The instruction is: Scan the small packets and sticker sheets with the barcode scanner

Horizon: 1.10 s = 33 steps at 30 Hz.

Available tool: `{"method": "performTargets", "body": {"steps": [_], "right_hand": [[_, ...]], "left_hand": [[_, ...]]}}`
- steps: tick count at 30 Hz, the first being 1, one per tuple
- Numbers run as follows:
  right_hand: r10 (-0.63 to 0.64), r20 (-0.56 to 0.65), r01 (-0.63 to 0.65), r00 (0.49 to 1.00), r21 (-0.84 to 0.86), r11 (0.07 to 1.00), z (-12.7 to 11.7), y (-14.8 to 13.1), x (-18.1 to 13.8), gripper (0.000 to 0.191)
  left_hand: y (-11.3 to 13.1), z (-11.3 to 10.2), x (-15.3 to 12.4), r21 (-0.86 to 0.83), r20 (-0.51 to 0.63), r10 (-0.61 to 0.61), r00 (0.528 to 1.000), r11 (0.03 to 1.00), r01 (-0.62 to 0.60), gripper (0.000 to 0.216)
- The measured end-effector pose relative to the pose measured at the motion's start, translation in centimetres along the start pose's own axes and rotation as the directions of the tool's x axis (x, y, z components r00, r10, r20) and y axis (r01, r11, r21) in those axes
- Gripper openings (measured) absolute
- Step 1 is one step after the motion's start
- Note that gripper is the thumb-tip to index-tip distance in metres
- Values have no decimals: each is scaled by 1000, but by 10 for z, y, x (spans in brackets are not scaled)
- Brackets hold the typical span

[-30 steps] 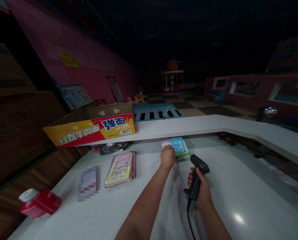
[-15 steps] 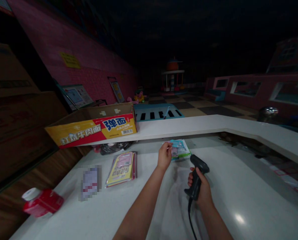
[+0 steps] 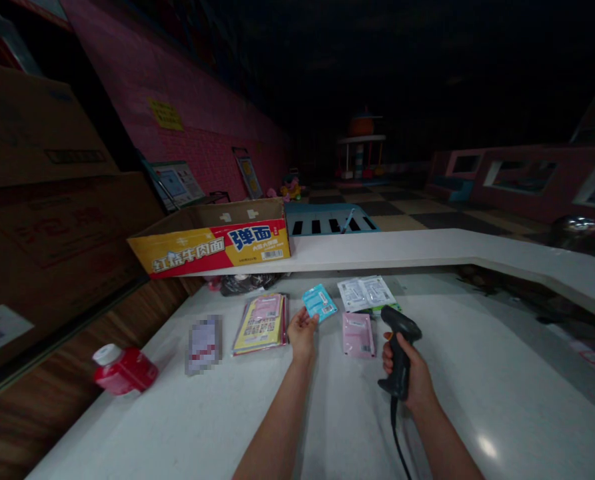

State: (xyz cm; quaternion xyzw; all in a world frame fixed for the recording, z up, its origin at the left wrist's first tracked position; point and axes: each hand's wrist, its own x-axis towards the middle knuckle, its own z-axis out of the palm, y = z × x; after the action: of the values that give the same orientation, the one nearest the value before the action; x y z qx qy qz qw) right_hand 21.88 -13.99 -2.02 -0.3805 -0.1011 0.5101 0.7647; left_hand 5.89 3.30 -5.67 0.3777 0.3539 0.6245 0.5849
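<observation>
Pinched by its lower corner, a small blue packet is in my left hand, just above the white counter. My right hand grips a black corded barcode scanner, its head pointing up and left. Between the two hands a pink packet lies flat. Behind it are white packets with a green edge showing beneath. Left of my left hand is a stack of bagged booklets, yellow on top with a pink packet over it.
A red bottle with a white cap stands at the left near a blurred-out item. A printed noodle carton sits on the raised white ledge along the back. Brown cardboard boxes are stacked at far left.
My left hand has drawn back and left with the blue packet. The pink packet now lies by itself on the counter. My right hand still holds the scanner; the view has shifted slightly.
</observation>
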Motion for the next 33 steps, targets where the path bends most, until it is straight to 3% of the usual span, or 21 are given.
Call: {"method": "performTargets", "body": {"steps": [5,11,15,24,29,33], "right_hand": [[81,136,-55,987,-181,982,2,8,-3,48],[119,99,-56,988,-484,873,11,21,-11,49],[119,168,8,979,-609,793,20,24,-15,50],[55,217,120,975,-713,691,33,16,-25,44],[56,218,122,974,-723,680,33,15,-22,41],[66,215,112,974,-718,688,31,16,-19,41]], "left_hand": [[-7,-11,0,78,56,68,996,994,-72,38],[-12,-7,-3,56,123,50,991,997,-57,44],[-15,-6,-4,45,125,49,991,997,-55,48],[-17,-7,-2,70,115,39,993,996,-47,41],[-16,-6,-3,121,54,70,996,990,-77,31],[-16,-5,-4,72,96,46,994,996,-53,37]]}}
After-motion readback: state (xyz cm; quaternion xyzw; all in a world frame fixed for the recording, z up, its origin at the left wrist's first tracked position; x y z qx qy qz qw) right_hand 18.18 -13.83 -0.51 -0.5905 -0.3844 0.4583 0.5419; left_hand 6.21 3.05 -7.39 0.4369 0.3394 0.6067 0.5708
